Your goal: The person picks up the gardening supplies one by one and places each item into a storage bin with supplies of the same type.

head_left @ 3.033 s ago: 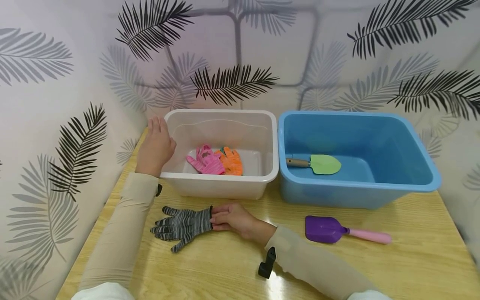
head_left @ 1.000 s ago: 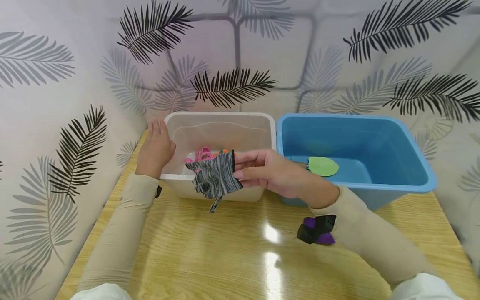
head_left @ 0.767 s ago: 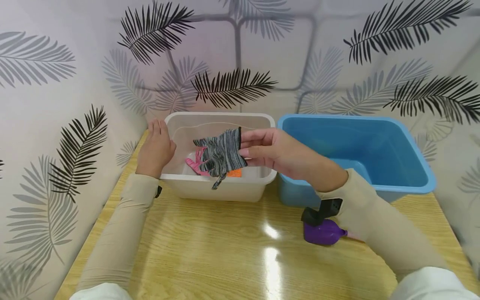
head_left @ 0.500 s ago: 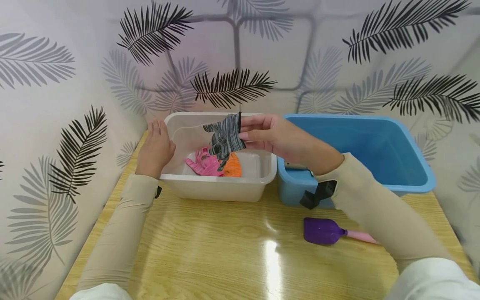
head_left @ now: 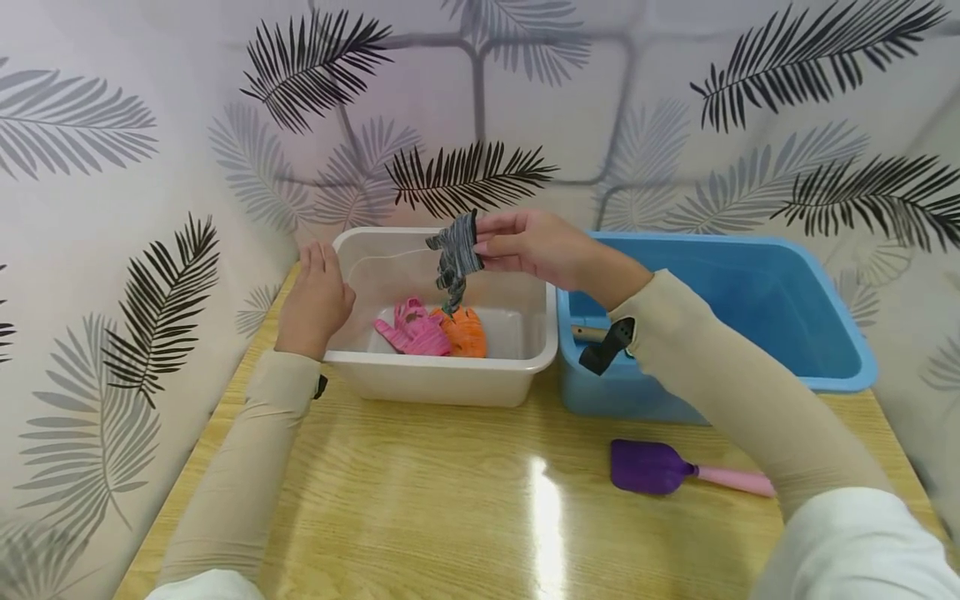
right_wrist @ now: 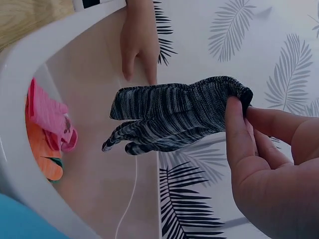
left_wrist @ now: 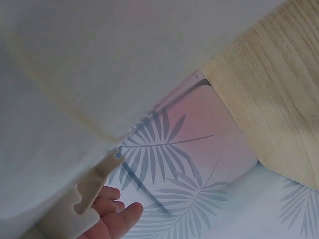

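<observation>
My right hand [head_left: 536, 246] pinches the cuff of a grey-and-black striped knit glove [head_left: 457, 254] between thumb and fingers. The glove dangles fingers-down above the white plastic bin [head_left: 442, 361], also seen in the right wrist view, where the glove [right_wrist: 169, 114] spreads in front of the bin's inner wall. At the bin's left side my left hand [head_left: 313, 300] grips the rim; in the left wrist view its fingertips [left_wrist: 127, 219] show just beyond the rim. Inside the bin lie a pink glove [head_left: 416, 329] and an orange glove [head_left: 467, 335], partly overlapping.
A blue bin [head_left: 750, 312] stands right beside the white one. In it, a trowel's wooden handle [head_left: 588, 333] shows, mostly hidden by my right wrist. A purple shovel [head_left: 648, 467] with a pink handle lies in front on the wooden table [head_left: 390, 500]. A patterned wall rises behind.
My right hand has picked the striped glove up off the table and carried it up and away over the white bin. My left hand has stayed at the rim.
</observation>
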Action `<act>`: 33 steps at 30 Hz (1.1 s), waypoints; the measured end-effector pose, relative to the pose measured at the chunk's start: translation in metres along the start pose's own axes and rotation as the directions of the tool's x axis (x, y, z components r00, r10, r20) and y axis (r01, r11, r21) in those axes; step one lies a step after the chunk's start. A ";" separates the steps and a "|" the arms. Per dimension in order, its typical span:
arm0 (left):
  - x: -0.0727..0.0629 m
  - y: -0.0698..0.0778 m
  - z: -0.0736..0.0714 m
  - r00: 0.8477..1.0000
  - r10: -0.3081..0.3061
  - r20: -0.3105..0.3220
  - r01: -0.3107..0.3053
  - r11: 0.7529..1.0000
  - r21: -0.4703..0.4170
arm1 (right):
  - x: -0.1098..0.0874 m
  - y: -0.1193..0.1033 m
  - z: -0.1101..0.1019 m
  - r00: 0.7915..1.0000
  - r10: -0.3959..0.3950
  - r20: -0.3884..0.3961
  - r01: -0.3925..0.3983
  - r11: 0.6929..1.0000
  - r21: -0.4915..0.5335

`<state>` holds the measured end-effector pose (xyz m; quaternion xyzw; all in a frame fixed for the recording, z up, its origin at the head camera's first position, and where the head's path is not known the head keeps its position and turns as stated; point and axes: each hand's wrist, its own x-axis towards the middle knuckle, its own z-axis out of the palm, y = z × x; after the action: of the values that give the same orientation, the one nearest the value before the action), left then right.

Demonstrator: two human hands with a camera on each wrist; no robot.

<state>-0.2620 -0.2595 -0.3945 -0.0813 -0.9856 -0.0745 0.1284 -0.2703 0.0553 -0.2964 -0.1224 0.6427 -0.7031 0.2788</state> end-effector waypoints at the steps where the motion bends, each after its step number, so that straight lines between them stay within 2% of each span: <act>1: 0.000 0.000 0.000 1.000 -0.002 0.007 0.002 1.000 -0.002 | 0.004 0.002 -0.001 1.000 -0.001 0.002 0.001 1.000 -0.001; 7: 0.001 0.000 -0.003 0.998 -0.027 0.054 0.028 1.000 -0.014 | 0.026 0.011 -0.002 1.000 0.015 -0.001 -0.015 1.000 0.008; 14: 0.001 0.001 -0.004 0.998 -0.026 0.064 0.026 1.000 -0.007 | 0.048 0.020 -0.001 0.999 0.043 -0.028 -0.043 0.999 0.001; 20: 0.001 -0.001 -0.001 0.997 -0.030 0.072 0.030 1.000 -0.001 | 0.064 0.029 0.001 0.999 0.049 -0.019 -0.050 0.998 -0.039; 29: 0.001 -0.002 0.002 0.999 -0.024 0.040 0.024 1.000 -0.004 | 0.084 0.043 0.008 0.999 0.051 -0.008 -0.051 0.995 -0.088; 33: 0.000 -0.001 0.001 1.000 -0.015 0.027 0.015 1.000 0.000 | 0.091 0.051 0.008 0.997 0.082 -0.002 -0.081 0.991 -0.107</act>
<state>-0.2630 -0.2605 -0.3956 -0.0748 -0.9878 -0.0746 0.1147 -0.3282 -0.0028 -0.3614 -0.1118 0.6835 -0.6555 0.3012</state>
